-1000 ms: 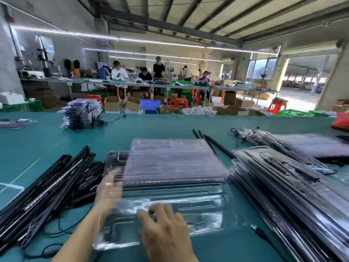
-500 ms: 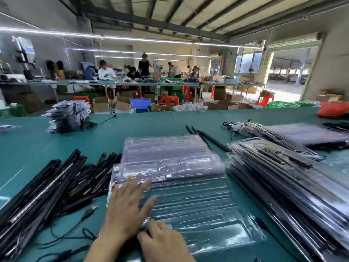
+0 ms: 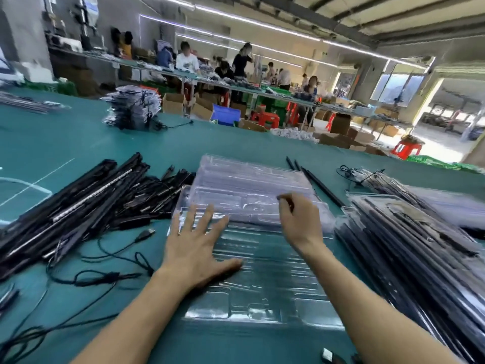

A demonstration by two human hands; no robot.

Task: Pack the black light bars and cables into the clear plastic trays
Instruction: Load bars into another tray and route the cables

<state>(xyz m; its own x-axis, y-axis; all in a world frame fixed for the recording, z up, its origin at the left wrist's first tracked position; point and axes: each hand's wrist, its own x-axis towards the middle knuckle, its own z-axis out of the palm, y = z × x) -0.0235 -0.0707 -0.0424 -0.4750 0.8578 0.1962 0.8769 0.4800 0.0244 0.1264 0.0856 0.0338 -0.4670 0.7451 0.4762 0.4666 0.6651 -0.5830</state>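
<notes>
Right hand (image 3: 299,222), now up at the tray stack (image 3: 249,179), curls, grip unclear; left hand (image 3: 194,248) lies splayed before it; its nested layers may lift together.

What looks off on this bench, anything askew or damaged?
No damage visible. The black light bars at left lie in a splayed heap, their cables tangled across the table. The packed trays at right lie fanned out, not squarely stacked.
</notes>
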